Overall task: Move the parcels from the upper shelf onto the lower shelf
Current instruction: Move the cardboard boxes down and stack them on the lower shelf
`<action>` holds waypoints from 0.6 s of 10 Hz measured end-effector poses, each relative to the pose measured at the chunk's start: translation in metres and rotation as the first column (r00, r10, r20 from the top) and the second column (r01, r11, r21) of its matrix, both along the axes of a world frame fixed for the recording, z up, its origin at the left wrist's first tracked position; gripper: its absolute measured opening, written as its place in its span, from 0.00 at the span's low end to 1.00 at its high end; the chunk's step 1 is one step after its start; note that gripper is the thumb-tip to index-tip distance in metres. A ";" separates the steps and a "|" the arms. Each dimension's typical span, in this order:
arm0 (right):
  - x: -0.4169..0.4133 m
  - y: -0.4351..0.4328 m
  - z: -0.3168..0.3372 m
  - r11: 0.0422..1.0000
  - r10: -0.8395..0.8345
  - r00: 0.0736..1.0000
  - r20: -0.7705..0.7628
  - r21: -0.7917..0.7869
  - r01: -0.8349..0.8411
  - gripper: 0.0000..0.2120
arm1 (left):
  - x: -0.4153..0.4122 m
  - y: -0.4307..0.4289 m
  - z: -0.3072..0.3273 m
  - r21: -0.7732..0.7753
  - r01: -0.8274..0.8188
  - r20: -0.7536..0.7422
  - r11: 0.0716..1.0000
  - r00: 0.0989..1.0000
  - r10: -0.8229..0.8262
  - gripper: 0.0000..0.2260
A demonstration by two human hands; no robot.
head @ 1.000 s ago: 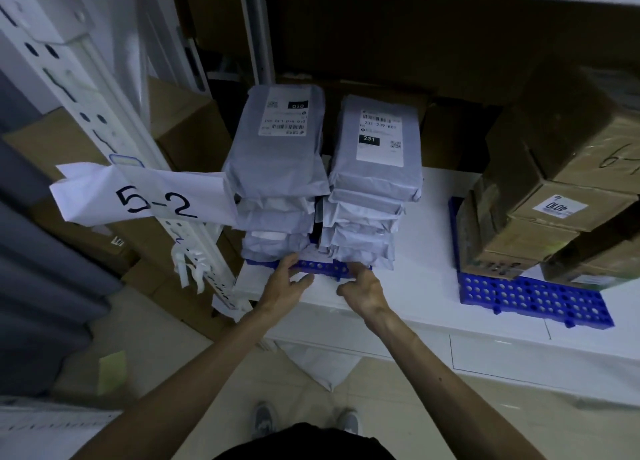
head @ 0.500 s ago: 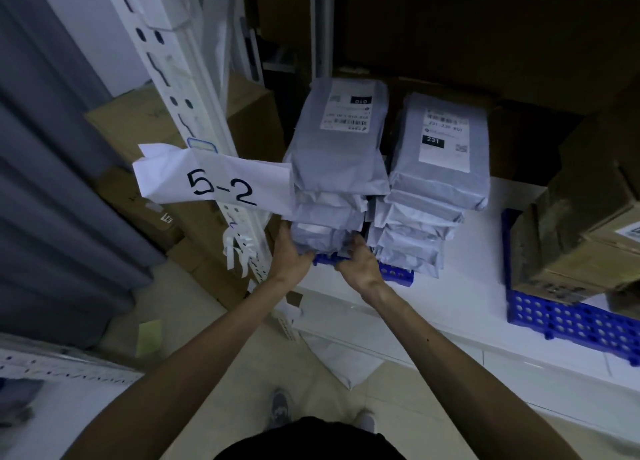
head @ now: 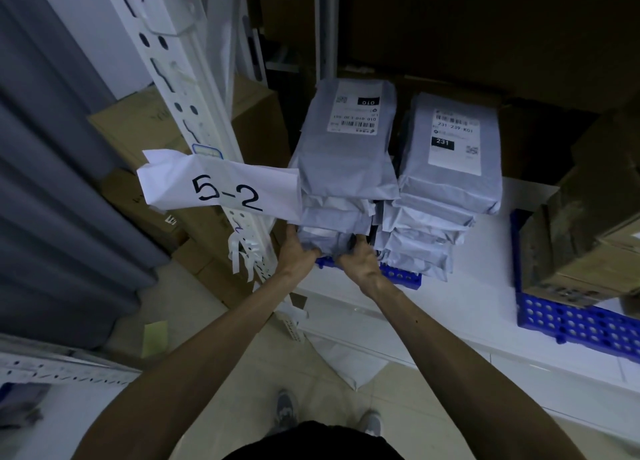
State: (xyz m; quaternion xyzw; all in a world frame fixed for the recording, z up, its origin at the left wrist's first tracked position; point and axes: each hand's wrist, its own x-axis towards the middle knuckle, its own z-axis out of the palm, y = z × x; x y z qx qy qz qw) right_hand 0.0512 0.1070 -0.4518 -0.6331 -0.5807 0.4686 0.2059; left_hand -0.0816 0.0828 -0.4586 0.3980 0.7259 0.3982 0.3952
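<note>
Here we have both hands at the foot of the left stack of parcels, which stands on a blue perforated mat at the front left corner of the white shelf. The stack's long axis runs away from us into the shelf, so its near short end faces our hands and rises directly above them. Our left hand cups the stack's lower left corner, and our right hand presses against its lower right edge, in the narrow gap beside the right stack of parcels. The two hands are about equally near. The fingers of both hands are wrapped against the bottom parcel, clamped on it from either side, though the fingertips are hidden behind the plastic. Both forearms reach up and forward, converging, wrists bent slightly back. We judge the coming lift will need the stack tipped toward us, clear of the "5-2" paper tag overlapping its left side.
</note>
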 end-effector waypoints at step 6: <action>-0.023 0.005 -0.005 0.998 -0.016 1.000 -0.018 -0.059 0.014 0.18 | -0.007 0.028 -0.012 -0.036 -0.123 -0.035 0.992 0.992 0.122 0.21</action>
